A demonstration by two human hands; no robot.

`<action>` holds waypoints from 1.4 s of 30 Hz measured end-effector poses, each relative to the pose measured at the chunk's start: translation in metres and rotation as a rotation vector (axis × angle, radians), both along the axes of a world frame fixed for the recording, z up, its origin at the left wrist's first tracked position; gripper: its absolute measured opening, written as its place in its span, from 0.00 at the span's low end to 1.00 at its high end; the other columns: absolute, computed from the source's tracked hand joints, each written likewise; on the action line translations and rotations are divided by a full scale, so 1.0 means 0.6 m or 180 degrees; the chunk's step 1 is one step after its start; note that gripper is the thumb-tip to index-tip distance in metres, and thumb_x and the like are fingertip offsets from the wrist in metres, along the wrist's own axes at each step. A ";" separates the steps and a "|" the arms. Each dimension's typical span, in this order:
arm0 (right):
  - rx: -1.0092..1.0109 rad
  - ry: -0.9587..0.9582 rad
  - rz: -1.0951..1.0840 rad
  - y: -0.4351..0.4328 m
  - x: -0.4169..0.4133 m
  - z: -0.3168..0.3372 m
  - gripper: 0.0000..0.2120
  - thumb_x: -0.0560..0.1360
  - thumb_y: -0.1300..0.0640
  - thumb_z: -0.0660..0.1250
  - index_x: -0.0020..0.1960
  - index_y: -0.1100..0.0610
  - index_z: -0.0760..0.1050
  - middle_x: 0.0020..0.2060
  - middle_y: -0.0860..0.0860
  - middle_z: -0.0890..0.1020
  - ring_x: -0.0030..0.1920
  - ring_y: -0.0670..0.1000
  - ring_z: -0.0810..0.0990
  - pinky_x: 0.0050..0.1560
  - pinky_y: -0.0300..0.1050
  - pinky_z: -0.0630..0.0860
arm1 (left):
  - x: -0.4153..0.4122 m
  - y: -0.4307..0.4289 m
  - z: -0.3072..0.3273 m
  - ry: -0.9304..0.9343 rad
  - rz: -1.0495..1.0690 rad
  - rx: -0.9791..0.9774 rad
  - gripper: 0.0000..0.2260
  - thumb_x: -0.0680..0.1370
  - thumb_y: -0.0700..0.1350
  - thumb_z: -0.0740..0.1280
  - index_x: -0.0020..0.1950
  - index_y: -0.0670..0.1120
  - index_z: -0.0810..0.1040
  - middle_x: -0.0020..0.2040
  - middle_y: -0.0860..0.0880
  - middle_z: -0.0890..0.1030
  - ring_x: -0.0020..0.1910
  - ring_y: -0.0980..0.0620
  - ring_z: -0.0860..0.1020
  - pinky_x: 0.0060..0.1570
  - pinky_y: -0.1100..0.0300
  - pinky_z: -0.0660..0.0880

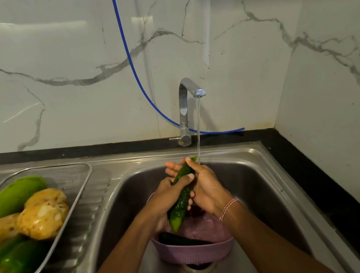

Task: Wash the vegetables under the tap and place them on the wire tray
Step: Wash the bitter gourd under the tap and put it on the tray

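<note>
A left hand (pixel 164 200) and right hand (pixel 206 189), fingers wrapped round a cucumber (pixel 183 194) above the sink (pixel 263 182), hold its tip seemingly just beside the stream from the tap (pixel 187 88); sliding it under and turning it should rinse all sides before the wire tray (pixel 86 167).

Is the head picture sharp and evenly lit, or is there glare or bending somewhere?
Head view: dim, greenish light; glare streaks on the marble wall; the wide lens bends the sink rim; the cucumber is sharp, while the green pepper looks soft.
</note>
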State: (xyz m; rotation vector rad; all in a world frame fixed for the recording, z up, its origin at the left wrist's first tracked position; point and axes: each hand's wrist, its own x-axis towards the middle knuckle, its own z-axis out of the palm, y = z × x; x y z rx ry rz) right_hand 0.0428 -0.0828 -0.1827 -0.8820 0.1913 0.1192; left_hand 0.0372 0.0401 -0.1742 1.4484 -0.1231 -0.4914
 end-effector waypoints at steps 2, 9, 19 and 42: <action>-0.0239 0.0068 -0.0292 0.008 0.000 0.001 0.19 0.86 0.50 0.61 0.64 0.65 0.76 0.58 0.62 0.86 0.60 0.58 0.86 0.58 0.53 0.83 | -0.003 0.000 0.002 0.0064 -0.0043 -0.0074 0.19 0.80 0.54 0.71 0.57 0.38 0.77 0.39 0.42 0.82 0.34 0.49 0.80 0.34 0.56 0.79; -0.0622 0.0266 -0.0818 -0.008 -0.007 0.008 0.20 0.88 0.46 0.56 0.52 0.62 0.74 0.48 0.64 0.88 0.47 0.60 0.89 0.48 0.54 0.85 | -0.012 -0.003 -0.006 0.0065 -0.0332 0.0299 0.20 0.87 0.54 0.56 0.60 0.40 0.79 0.46 0.39 0.85 0.40 0.48 0.82 0.38 0.54 0.82; -0.0884 -0.0311 -0.0709 -0.001 -0.007 -0.002 0.12 0.85 0.55 0.65 0.56 0.63 0.82 0.54 0.58 0.88 0.58 0.58 0.87 0.60 0.53 0.83 | 0.006 0.022 0.002 0.0771 0.0305 0.0259 0.23 0.87 0.55 0.55 0.56 0.38 0.80 0.37 0.41 0.83 0.29 0.48 0.77 0.26 0.60 0.73; -0.2148 0.0408 -0.0707 0.024 0.007 -0.027 0.21 0.83 0.36 0.60 0.54 0.53 0.77 0.49 0.56 0.86 0.49 0.55 0.86 0.49 0.54 0.85 | 0.005 0.004 -0.013 0.0666 -0.0344 0.0334 0.30 0.85 0.63 0.54 0.54 0.38 0.80 0.34 0.43 0.79 0.28 0.50 0.75 0.23 0.60 0.73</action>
